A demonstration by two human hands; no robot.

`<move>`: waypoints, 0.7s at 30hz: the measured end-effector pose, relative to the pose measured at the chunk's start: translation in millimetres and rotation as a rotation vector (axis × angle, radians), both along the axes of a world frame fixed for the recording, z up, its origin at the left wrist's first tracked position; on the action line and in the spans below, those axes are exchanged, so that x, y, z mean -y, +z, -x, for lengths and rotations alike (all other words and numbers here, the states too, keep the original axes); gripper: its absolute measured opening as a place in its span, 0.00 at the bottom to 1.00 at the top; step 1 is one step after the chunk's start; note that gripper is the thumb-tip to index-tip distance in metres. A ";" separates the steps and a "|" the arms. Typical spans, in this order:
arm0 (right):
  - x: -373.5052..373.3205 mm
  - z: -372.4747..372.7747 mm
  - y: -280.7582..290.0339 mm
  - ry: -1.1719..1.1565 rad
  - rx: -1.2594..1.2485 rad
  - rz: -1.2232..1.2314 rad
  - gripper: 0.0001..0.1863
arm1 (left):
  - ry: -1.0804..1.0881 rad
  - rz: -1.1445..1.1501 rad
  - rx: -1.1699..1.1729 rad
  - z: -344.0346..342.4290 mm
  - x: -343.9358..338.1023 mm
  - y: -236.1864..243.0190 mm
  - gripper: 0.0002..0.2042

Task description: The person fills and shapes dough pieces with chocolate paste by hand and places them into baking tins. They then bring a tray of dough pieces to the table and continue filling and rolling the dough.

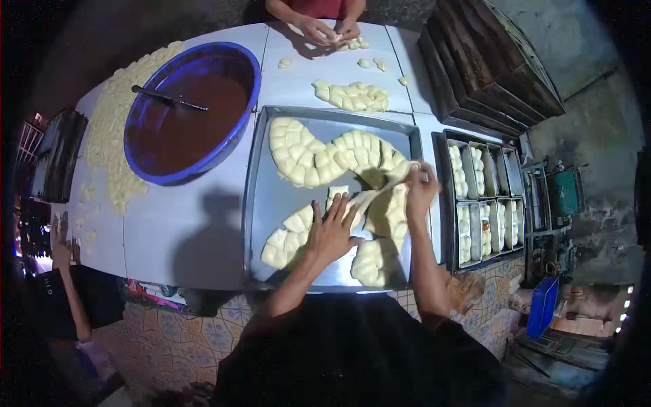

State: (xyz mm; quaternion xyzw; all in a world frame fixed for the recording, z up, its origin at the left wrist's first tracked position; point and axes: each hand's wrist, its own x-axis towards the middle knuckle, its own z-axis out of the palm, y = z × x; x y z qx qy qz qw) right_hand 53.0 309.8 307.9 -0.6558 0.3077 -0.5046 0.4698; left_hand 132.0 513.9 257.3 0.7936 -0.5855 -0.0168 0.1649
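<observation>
A large metal tray [285, 198] lies in front of me, holding rows of pale, rounded dough pieces [297, 154] joined into curved chains. My left hand [330, 232] presses down with its fingers spread, over dough in the middle of the tray. By the tray's right edge, my right hand [422, 186] is closed on the end of a stretched strip of dough [388, 188]. That strip runs from beside my left fingers up to my right hand. More dough pieces [375, 263] sit at the tray's near right, and others [283, 248] at its near left, partly behind my left hand.
A blue basin [255, 81] of brown filling with a spatula [169, 98] stands at left, beside many small dough pieces [108, 129]. Divided baking tins [483, 200] and stacked dark wooden boxes [485, 64] are at right. Another person's hands [332, 32] work dough across the table; another hand [61, 244] shows far left.
</observation>
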 end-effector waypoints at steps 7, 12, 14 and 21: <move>-87.5 34.3 76.5 0.400 -0.154 0.283 0.18 | 0.311 0.768 -1.991 14.0 -0.9 19.1 0.24; -125.0 29.7 53.3 0.408 -0.147 0.092 0.19 | 0.226 0.846 -2.296 5.0 -20.1 51.1 0.18; -136.6 28.4 61.2 0.430 -0.437 0.192 0.20 | 0.077 0.905 -2.258 12.6 -27.2 66.0 0.23; -154.9 21.3 48.2 0.443 -0.159 0.173 0.13 | 0.254 0.920 -1.588 25.0 -55.6 49.2 0.20</move>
